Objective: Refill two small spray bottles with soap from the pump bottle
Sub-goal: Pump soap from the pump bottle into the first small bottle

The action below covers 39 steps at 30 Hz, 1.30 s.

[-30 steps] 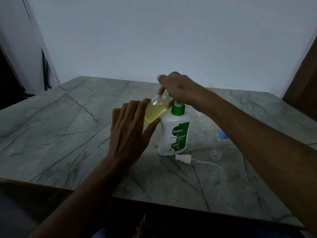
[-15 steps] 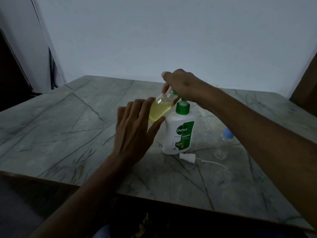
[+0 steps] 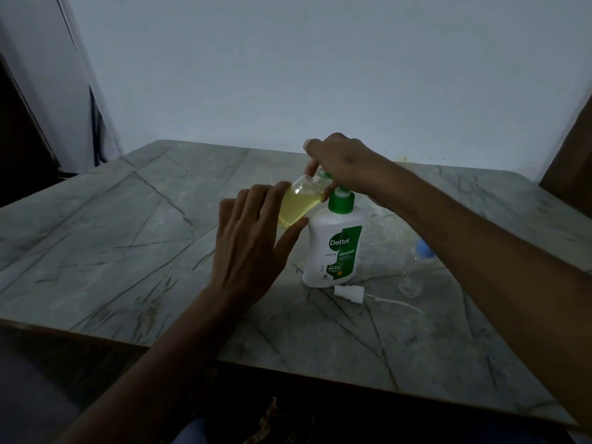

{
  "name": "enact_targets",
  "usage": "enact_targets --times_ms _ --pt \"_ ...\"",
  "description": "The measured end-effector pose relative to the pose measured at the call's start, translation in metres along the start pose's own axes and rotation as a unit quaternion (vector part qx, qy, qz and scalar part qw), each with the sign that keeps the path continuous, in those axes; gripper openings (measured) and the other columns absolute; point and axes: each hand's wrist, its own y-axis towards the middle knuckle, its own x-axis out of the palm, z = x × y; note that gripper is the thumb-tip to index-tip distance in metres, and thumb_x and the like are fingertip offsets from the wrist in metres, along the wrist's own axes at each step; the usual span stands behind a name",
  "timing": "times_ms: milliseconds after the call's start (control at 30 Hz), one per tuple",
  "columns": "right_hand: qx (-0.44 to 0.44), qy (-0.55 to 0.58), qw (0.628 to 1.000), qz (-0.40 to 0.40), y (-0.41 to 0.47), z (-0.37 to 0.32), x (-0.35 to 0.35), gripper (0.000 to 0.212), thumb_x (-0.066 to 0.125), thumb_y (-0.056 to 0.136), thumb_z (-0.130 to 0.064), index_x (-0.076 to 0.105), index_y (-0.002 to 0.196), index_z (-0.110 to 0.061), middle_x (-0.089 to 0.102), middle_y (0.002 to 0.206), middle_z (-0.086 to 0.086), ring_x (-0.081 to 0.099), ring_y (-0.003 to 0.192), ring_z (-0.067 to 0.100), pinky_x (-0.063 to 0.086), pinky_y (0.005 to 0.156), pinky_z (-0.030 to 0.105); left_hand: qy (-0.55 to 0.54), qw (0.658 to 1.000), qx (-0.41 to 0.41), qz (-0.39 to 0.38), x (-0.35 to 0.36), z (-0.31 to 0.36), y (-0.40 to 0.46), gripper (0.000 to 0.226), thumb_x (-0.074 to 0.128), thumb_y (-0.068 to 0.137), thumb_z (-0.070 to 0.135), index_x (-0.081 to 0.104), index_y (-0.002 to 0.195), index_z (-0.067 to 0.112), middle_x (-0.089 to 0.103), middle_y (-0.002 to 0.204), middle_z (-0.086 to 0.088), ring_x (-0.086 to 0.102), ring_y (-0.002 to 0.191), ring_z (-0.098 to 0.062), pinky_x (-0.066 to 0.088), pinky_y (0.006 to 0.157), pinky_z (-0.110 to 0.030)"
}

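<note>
On the grey veined table, near its middle, stands the white pump bottle, upright, its long axis vertical, with a green collar and a green label. Its walls are opaque, so what it holds cannot be seen. The right hand lies over the pump head, fingers curled down around it and the neck of the small bottle held beneath; how hard it presses cannot be told.

Just to the left of the pump, raised off the table, is a small clear spray bottle without its cap. It is tilted: its long axis runs from lower left to upper right, with the open neck pointing up and right, under the pump's spout, and its base pointing down toward the left hand. Yellow liquid fills most of it, with bubbles near the neck. The left hand grips its lower body between thumb and fingers.

A white spray cap with its thin dip tube lies flat on the table just in front of the pump bottle, the tube pointing right. Further right stands a second small bottle, clear with a blue top, partly hidden behind the right forearm; its contents cannot be made out.
</note>
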Motion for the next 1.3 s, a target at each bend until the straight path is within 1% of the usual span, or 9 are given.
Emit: enact_targets --times_ms 200,333,467,600,767,967,1100,1167,1300 --pt "-0.012 0.002 1.000 0.006 -0.0012 -0.0069 -0.0035 0.050 0.035 0.105 -0.045 0.068 0.111 -0.009 0.070 0.102 0.006 0.069 0.091 0.026 0.055 0.095 0.045 0.002 1.000 -0.009 0.000 -0.0004 -0.0002 -0.0005 0.057 0.056 0.098 0.048 0.053 0.136 0.006 0.063 0.120 -0.018 0.048 0.102 -0.023 0.033 0.083 -0.033" --pt "0.002 0.003 1.000 -0.003 -0.0018 -0.0046 -0.0008 0.049 0.036 0.104 -0.047 0.066 0.115 -0.011 0.067 0.103 0.004 0.069 0.090 0.025 0.055 0.096 0.046 -0.001 1.000 -0.001 0.001 0.0004 -0.0008 -0.0003 0.055 0.057 0.098 0.047 0.053 0.136 0.007 0.063 0.119 -0.018 0.048 0.103 -0.024 0.034 0.084 -0.033" --pt "-0.004 0.000 1.000 -0.009 -0.0025 -0.0049 -0.0029 0.048 0.034 0.106 -0.045 0.066 0.115 -0.009 0.069 0.096 0.000 0.071 0.078 0.019 0.055 0.094 0.044 0.001 1.000 -0.003 0.001 -0.0002 -0.0007 -0.0003 0.055 0.055 0.098 0.047 0.052 0.136 0.009 0.063 0.119 -0.017 0.048 0.102 -0.024 0.034 0.083 -0.033" --pt "-0.010 0.009 1.000 -0.001 -0.0014 -0.0053 -0.0015 0.047 0.036 0.106 -0.044 0.068 0.111 -0.010 0.069 0.099 0.001 0.068 0.091 0.022 0.055 0.097 0.048 -0.002 1.000 -0.005 0.003 -0.0004 0.0006 -0.0001 0.055 0.056 0.097 0.047 0.053 0.135 0.008 0.064 0.119 -0.018 0.048 0.102 -0.023 0.034 0.084 -0.032" --pt "-0.003 0.001 1.000 0.003 -0.0028 -0.0047 -0.0010 0.048 0.035 0.106 -0.045 0.066 0.117 -0.010 0.067 0.101 0.002 0.068 0.091 0.023 0.055 0.095 0.046 0.000 1.000 -0.001 -0.001 0.0000 -0.0006 0.0002 0.055 0.056 0.097 0.047 0.052 0.136 0.009 0.063 0.119 -0.017 0.048 0.102 -0.023 0.033 0.084 -0.032" --pt "-0.016 -0.014 1.000 0.001 -0.0038 -0.0099 -0.0076 0.046 0.035 0.108 -0.041 0.066 0.111 -0.008 0.071 0.091 0.001 0.071 0.070 0.015 0.053 0.080 0.034 0.002 1.000 -0.012 -0.002 0.0000 -0.0011 -0.0003 0.057 0.055 0.096 0.049 0.051 0.137 0.009 0.063 0.120 -0.018 0.048 0.102 -0.023 0.035 0.083 -0.033" --pt "-0.006 0.007 1.000 0.005 -0.0025 -0.0057 -0.0030 0.047 0.036 0.106 -0.043 0.068 0.111 -0.009 0.071 0.093 0.001 0.072 0.069 0.016 0.055 0.087 0.038 0.001 1.000 -0.009 -0.005 0.0000 -0.0017 -0.0003 0.057 0.055 0.097 0.049 0.052 0.137 0.008 0.063 0.119 -0.018 0.048 0.101 -0.023 0.034 0.083 -0.032" --pt "-0.004 0.007 1.000 0.005 -0.0023 -0.0056 -0.0026 0.047 0.036 0.106 -0.043 0.067 0.111 -0.009 0.071 0.096 0.001 0.072 0.076 0.019 0.056 0.091 0.041 0.002 1.000 -0.009 -0.008 -0.0001 -0.0017 -0.0003 0.057 0.055 0.097 0.049 0.052 0.137 0.008 0.064 0.120 -0.018 0.048 0.102 -0.023 0.034 0.084 -0.032" --pt "-0.012 -0.009 1.000 -0.005 -0.0062 -0.0104 -0.0072 0.045 0.035 0.108 -0.042 0.064 0.114 -0.008 0.073 0.092 0.004 0.072 0.073 0.017 0.056 0.091 0.042 0.001 1.000 -0.011 -0.006 -0.0003 -0.0018 -0.0006 0.057 0.054 0.097 0.049 0.052 0.137 0.008 0.063 0.120 -0.018 0.048 0.102 -0.024 0.031 0.084 -0.031"
